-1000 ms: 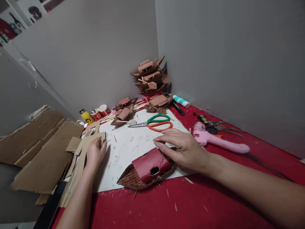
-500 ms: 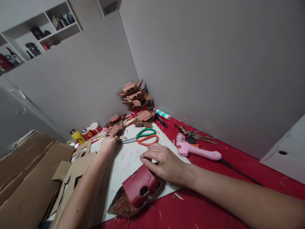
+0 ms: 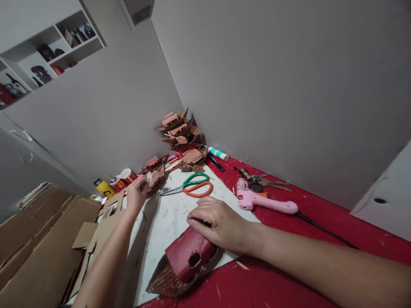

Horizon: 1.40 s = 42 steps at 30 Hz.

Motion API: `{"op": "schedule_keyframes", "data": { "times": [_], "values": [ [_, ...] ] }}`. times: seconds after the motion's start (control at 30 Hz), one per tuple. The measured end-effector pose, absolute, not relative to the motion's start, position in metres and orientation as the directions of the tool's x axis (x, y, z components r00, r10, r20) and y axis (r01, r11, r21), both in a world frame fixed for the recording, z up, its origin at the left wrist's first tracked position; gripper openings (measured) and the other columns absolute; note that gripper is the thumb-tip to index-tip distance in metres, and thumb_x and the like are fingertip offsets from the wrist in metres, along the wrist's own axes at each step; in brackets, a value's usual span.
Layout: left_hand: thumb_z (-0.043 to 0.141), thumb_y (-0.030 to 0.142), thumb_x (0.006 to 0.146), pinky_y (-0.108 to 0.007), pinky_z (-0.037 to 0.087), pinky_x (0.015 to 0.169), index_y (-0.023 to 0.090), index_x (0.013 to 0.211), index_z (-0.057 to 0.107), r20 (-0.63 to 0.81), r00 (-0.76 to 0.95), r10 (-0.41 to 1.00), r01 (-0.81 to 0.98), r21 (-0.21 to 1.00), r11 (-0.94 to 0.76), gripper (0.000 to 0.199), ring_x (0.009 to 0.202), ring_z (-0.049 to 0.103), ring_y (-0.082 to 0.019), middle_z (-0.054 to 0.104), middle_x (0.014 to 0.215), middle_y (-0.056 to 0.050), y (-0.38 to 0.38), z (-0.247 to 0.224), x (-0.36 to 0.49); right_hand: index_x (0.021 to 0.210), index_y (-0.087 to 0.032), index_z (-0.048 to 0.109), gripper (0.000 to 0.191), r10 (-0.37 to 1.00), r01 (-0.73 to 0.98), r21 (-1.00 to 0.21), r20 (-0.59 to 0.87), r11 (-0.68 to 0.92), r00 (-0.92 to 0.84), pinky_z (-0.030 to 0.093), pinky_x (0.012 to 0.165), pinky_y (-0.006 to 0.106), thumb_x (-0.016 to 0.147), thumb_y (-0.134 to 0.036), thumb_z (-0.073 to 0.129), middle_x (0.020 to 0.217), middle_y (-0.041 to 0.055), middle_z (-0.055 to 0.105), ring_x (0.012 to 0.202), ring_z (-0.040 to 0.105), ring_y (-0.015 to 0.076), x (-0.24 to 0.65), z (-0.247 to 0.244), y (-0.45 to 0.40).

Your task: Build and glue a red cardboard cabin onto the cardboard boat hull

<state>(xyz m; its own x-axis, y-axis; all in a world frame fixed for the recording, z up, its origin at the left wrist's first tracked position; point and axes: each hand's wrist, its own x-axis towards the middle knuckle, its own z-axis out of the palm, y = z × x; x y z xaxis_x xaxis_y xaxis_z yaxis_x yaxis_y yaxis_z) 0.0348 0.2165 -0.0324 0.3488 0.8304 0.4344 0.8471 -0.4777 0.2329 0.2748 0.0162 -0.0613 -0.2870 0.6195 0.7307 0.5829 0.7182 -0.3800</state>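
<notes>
The fingers of the right hand (image 3: 221, 222) are curled at the red-roofed boat (image 3: 163, 276), lower centre of the frame; its roof (image 3: 180, 252) may be creased by excess pressure. Whether either hand is clamped on anything cannot be told; the scissors (image 3: 197, 185) may be knocked by a sideways sweep of the left hand (image 3: 136, 196).

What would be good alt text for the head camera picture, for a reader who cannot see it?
A person's right hand is at one end of a small model boat with a red roof; the left hand is beside a brown model boat. Green-and-orange scissors lie on a white sheet, a pink glue gun on the red table.
</notes>
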Motion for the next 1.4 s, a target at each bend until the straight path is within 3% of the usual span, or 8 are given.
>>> {"op": "schedule_keyframes", "data": {
  "times": [0.23,0.47,0.77,1.13,1.27,1.4],
  "values": [
    [0.058,0.035,0.091,-0.041,0.055,0.080,0.016,0.118,0.059,0.447,0.152,0.882,0.701,0.580,-0.415,0.033,0.095,0.064,-0.020,0.063,0.115,-0.009,0.235,-0.047,0.007,0.074,-0.016,0.066,0.030,0.646,0.588,-0.396,0.701,0.705,-0.302,0.044,0.070,0.034,0.095,-0.021,0.045,0.064,0.0037,0.065,0.062,0.055,0.0163,0.275,-0.061,0.015],
    [0.058,0.034,0.091,-0.041,0.055,0.081,0.016,0.120,0.058,0.442,-0.075,0.894,0.536,0.774,-0.338,0.034,0.097,0.063,-0.021,0.062,0.117,-0.009,0.236,-0.065,-0.004,0.076,-0.016,0.065,0.028,0.662,0.577,-0.425,0.691,0.697,-0.290,0.045,0.074,0.036,0.095,-0.021,0.046,0.065,0.0033,0.065,0.061,0.057,0.0156,0.276,-0.064,0.018],
    [0.060,0.032,0.090,-0.041,0.055,0.081,0.015,0.116,0.060,0.418,-0.237,0.877,0.364,0.875,-0.319,0.030,0.097,0.063,-0.021,0.063,0.115,-0.008,0.230,-0.074,-0.003,0.079,-0.016,0.065,0.025,0.666,0.579,-0.430,0.689,0.693,-0.285,0.045,0.076,0.034,0.095,-0.019,0.047,0.065,0.0041,0.065,0.062,0.057,0.0157,0.277,-0.067,0.019],
    [0.060,0.029,0.091,-0.034,0.056,0.071,0.014,0.108,0.061,0.276,-0.256,0.926,0.018,0.960,-0.281,0.023,0.082,0.064,-0.016,0.065,0.101,-0.005,0.235,-0.060,0.002,0.080,-0.015,0.067,0.025,0.692,0.590,-0.447,0.663,0.672,-0.286,0.045,0.078,0.035,0.095,-0.019,0.048,0.065,0.0040,0.066,0.062,0.057,0.0157,0.277,-0.069,0.022],
    [0.072,0.027,0.079,-0.031,0.056,0.068,0.014,0.088,0.061,0.315,-0.228,0.921,-0.034,0.943,-0.331,0.019,0.067,0.064,-0.012,0.064,0.078,0.002,0.218,-0.049,0.008,0.082,-0.015,0.068,0.023,0.689,0.600,-0.445,0.675,0.664,-0.263,0.046,0.075,0.034,0.095,-0.020,0.049,0.068,0.0048,0.068,0.065,0.058,0.0166,0.279,-0.068,0.022],
    [0.079,0.033,0.067,-0.030,0.056,0.069,0.016,0.082,0.063,0.405,-0.149,0.902,-0.016,0.911,-0.412,0.028,0.065,0.066,-0.013,0.066,0.070,0.002,0.188,-0.031,0.017,0.084,-0.015,0.070,0.024,0.716,0.612,-0.485,0.668,0.625,-0.203,0.046,0.071,0.032,0.095,-0.023,0.050,0.074,0.0067,0.070,0.073,0.061,0.0187,0.282,-0.067,0.023]
  ]
}}
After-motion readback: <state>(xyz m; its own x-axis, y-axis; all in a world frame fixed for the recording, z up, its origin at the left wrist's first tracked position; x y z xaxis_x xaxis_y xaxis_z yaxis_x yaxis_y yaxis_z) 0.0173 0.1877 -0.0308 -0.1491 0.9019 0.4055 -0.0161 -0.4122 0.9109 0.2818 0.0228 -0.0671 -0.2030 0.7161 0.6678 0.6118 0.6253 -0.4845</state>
